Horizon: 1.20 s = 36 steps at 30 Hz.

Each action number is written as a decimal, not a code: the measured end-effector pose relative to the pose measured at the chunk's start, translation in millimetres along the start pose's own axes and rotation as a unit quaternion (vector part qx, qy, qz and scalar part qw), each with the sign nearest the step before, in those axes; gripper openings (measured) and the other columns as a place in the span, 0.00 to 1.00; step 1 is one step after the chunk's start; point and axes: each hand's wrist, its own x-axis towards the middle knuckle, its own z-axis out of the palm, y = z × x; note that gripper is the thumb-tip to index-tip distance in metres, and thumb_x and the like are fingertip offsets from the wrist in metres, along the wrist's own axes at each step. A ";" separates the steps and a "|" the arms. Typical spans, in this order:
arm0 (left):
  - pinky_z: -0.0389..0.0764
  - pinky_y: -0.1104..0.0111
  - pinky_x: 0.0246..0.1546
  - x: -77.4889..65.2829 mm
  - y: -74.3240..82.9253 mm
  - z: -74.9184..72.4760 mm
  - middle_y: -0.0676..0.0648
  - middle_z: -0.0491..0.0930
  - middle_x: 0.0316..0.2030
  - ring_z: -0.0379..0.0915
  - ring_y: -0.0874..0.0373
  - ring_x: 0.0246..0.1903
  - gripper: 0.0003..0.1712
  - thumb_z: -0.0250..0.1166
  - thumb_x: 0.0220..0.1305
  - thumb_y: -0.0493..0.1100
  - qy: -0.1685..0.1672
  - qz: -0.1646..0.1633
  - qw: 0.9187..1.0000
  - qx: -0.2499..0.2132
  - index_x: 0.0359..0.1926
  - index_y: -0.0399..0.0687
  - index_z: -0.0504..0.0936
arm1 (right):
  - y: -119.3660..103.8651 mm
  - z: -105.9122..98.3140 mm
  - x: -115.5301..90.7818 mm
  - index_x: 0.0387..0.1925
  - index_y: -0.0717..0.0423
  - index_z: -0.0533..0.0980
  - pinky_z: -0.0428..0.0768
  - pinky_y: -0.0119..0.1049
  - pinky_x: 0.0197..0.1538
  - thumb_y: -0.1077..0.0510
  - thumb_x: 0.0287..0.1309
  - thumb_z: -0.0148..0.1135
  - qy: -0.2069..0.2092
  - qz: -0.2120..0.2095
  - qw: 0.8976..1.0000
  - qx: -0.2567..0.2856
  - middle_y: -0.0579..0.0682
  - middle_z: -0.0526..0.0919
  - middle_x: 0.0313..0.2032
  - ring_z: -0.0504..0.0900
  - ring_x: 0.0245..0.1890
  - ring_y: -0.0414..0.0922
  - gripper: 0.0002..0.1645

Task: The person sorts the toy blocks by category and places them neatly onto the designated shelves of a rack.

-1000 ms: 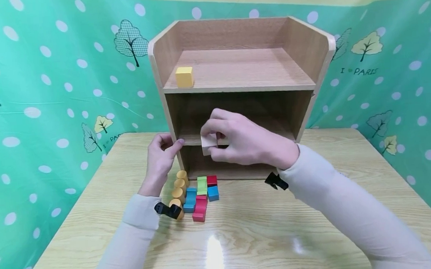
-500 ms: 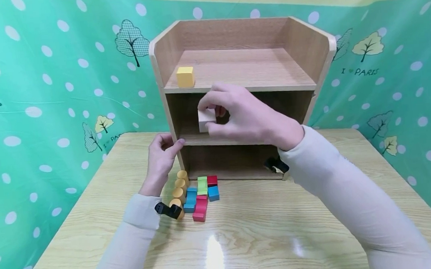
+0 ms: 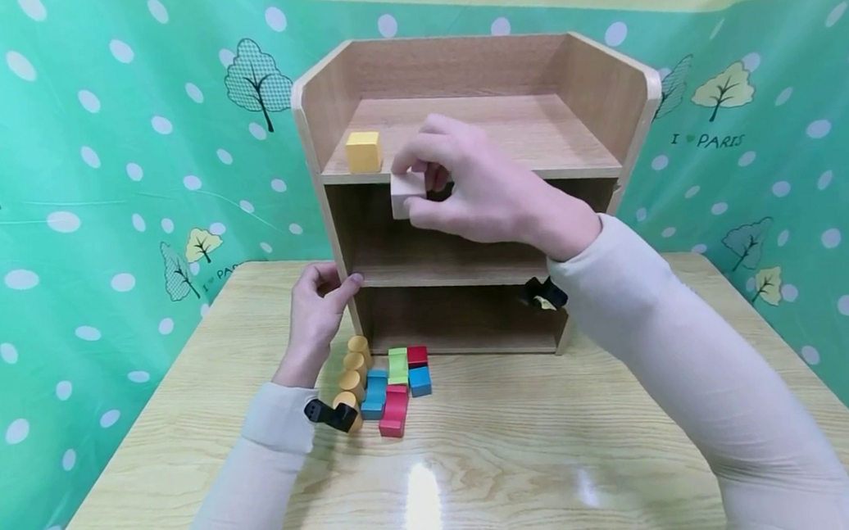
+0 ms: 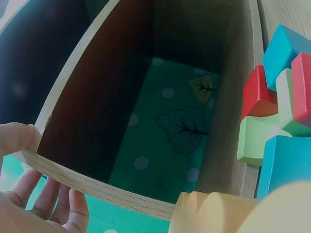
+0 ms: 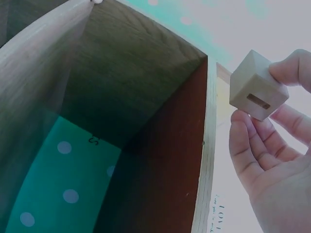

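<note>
My right hand (image 3: pixel 489 191) pinches a pale wooden cube (image 3: pixel 408 195) between thumb and fingers, just in front of the top board's edge on the wooden shelf unit (image 3: pixel 489 129). In the right wrist view the cube (image 5: pixel 257 86) shows a dark slot on one face. Left of it, a yellow cube (image 3: pixel 363 153) sits on the top board near the front left corner. Lower down, my left hand (image 3: pixel 315 314) grips the unit's left side panel at the middle board. The left wrist view shows that thumb on the panel's front edge and the fingers along its outer side.
On the table before the unit's left end lie several yellow rounded blocks (image 3: pixel 351 383), a blue curved block (image 3: pixel 374 396), a pink one (image 3: pixel 395 413), a green one (image 3: pixel 398 365), a red block (image 3: pixel 418 356) and a blue block (image 3: pixel 420 382). A patterned cloth (image 3: pixel 114 155) hangs behind.
My right hand has risen with the pale cube from the middle board's level to just below the top board's edge. My left hand has stayed on the side panel.
</note>
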 end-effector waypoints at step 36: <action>0.72 0.59 0.52 -0.3 -0.6 0.6 0.46 0.72 0.49 0.68 0.52 0.49 0.23 0.68 0.60 0.47 0.005 0.008 1.000 -0.003 0.52 0.43 0.72 | 32.5 -5.1 27.5 0.46 0.57 0.80 0.71 0.30 0.43 0.57 0.56 0.61 0.025 0.097 0.995 -0.017 0.50 0.73 0.37 0.71 0.37 0.42 0.16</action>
